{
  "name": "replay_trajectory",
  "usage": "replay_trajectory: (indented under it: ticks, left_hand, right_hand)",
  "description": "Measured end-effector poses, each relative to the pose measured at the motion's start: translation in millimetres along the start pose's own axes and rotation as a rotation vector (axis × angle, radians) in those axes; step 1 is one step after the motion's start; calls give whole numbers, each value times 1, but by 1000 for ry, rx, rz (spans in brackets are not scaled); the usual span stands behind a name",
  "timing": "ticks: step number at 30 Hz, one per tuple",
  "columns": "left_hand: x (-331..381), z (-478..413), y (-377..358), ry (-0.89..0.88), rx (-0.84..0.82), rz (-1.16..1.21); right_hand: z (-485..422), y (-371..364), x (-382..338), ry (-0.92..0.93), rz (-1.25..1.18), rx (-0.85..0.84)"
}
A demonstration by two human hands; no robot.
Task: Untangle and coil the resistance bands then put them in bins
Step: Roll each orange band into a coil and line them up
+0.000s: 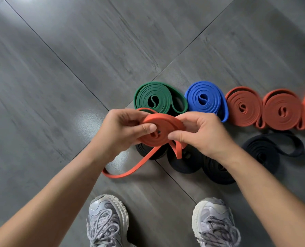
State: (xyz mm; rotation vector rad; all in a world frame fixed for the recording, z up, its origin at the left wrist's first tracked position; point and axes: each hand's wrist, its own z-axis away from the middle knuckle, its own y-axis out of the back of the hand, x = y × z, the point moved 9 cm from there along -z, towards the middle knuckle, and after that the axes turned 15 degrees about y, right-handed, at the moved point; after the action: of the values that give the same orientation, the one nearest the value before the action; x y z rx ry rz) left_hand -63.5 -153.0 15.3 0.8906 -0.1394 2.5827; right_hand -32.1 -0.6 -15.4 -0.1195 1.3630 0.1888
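Both hands' fingers (pixel 146 128) clamp the half-wound orange band (pixel 161 122); left hand (pixel 121 130) should pin the coil, right hand (pixel 201 134) feeding slack tight.

bare floor (pixel 50 77) lies open to the left and beyond the coils. on the right a tight row bars the way: green coil (pixel 158 98), blue coil (pixel 206 100), orange coils (pixel 244 106), with black coils (pixel 185 163) packed just in front. the half-coiled orange band (pixel 163 129) trails a loose tail across the floor, ahead of the shoes (pixel 107 220).
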Motion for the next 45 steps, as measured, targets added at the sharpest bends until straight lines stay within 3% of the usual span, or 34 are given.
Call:
replay_trajectory:
  ticks: [3, 5, 10, 13, 17, 19, 21, 23, 30, 35, 40, 45]
  left_hand:
    - [8, 3, 6, -130, 171, -339]
    - [12, 4, 9, -175, 237, -444]
    - [12, 5, 4, -168, 81, -215]
    - [12, 5, 3, -149, 38, -158]
    - [-5, 1, -3, -12, 7, -1]
    - [-7, -2, -8, -37, 64, -258]
    - [-2, 0, -19, -157, 159, -789]
    - [4, 6, -26, -240, 212, -1024]
    - [13, 17, -31, -272, 168, -980]
    - [28, 29, -21, -288, 235, -862]
    - [48, 57, -21, -343, 280, -938]
    - [76, 96, -21, -357, 279, -920]
  right_hand:
    - [0, 12, 0, 5, 230, 52]
    - [1, 13, -1, 26, 246, 60]
    - [0, 1, -6, 78, 298, -9]
    - [-1, 1, -10, 95, 251, 31]
    - [0, -1, -9, 83, 169, 48]
    - [3, -4, -3, 40, 199, -12]
    - [6, -5, 3, 30, 348, -93]
    - [7, -6, 2, 43, 424, -113]
    - [10, -19, -14, 83, 385, -154]
    - [9, -3, -29, 70, 409, -111]
    - [21, -10, -46, 14, 538, -278]
    - [47, -9, -94, 20, 299, -243]
